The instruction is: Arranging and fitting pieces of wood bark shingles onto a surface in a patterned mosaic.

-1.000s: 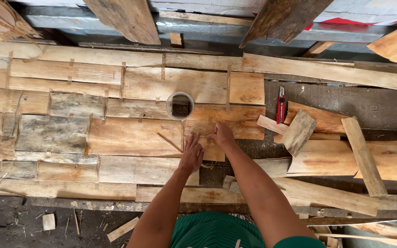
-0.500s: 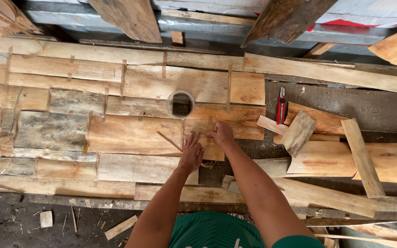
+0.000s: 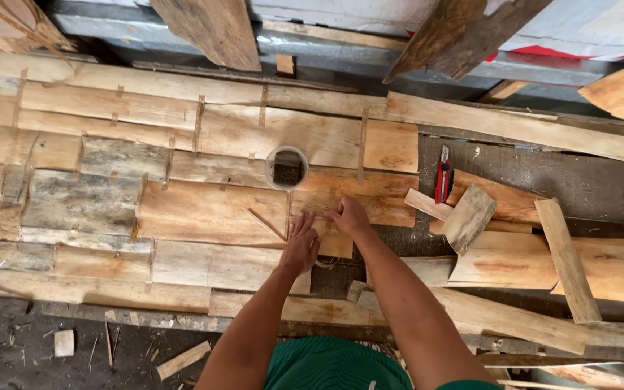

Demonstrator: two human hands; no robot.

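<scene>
My left hand [image 3: 300, 245] rests flat, fingers spread, on a small wood veneer piece [image 3: 335, 244] at the near edge of a patchwork of thin wood sheets [image 3: 204, 213]. My right hand [image 3: 349, 217] presses its fingertips on the same spot, just right of the left hand. Both hands sit below a round hole [image 3: 286, 167] cut through the sheets. A thin wood sliver [image 3: 265, 224] lies diagonally just left of my left hand. Neither hand grips anything.
A red utility knife [image 3: 443, 174] lies to the right on the dark bench. Loose veneer offcuts [image 3: 469, 217] and a long strip [image 3: 565, 260] are piled at the right. Rough boards [image 3: 211, 29] lean at the back. Scraps [image 3: 183, 359] litter the floor below.
Both hands stay on the same small piece; the fingers have shifted only slightly. Nothing else has moved.
</scene>
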